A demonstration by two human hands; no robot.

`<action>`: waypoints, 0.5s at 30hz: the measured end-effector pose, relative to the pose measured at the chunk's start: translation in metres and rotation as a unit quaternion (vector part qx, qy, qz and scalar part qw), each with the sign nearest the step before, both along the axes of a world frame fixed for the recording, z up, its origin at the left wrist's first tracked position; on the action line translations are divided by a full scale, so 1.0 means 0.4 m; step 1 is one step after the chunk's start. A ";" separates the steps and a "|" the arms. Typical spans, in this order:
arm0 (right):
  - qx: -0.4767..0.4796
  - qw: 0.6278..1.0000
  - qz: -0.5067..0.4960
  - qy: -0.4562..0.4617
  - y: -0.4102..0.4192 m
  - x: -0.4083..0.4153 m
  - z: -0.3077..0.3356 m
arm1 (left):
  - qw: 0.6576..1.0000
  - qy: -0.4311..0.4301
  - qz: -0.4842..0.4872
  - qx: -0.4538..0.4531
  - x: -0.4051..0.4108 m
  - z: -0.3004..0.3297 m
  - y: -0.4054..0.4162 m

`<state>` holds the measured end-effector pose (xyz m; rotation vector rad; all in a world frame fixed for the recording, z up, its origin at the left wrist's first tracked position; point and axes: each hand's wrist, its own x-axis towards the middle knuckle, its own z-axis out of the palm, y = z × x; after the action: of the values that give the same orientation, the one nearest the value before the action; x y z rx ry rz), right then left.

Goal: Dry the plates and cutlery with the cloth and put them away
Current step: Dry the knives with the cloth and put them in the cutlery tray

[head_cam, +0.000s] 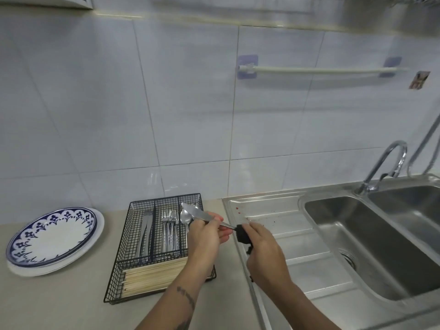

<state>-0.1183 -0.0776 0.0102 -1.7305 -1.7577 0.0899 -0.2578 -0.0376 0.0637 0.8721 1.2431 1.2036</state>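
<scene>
Bright, even, cool light fills the scene. The glossy white wall tiles carry soft glare patches just above the far edge of the pale surface. The white towel rail throws a faint shadow below itself. The stainless steel sink shows dull reflections. Wide-angle distortion bends tile lines near the edges; the far top is smeared and blurred.

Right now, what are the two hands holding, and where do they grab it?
The left hand pinches a knife at its middle. The right hand grips a black cloth wrapped round the knife's handle end.
</scene>
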 end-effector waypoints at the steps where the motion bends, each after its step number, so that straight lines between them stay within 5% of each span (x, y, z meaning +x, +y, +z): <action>1: -0.012 1.000 -0.017 0.006 0.000 0.010 -0.003 | 1.000 -0.003 0.005 0.000 -0.005 -0.001 -0.001; 7: 0.047 0.998 0.036 -0.029 -0.004 -0.023 0.039 | 0.999 -0.016 -0.018 0.040 0.000 0.009 -0.014; 15: -0.003 0.990 -0.070 0.119 -0.035 0.074 0.080 | 0.996 -0.023 0.003 0.090 -0.038 -0.009 -0.034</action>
<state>-0.0888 -0.0917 0.0424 -1.7639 -1.4622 0.2311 -0.2729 -0.0513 0.0600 0.9672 1.1133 1.3496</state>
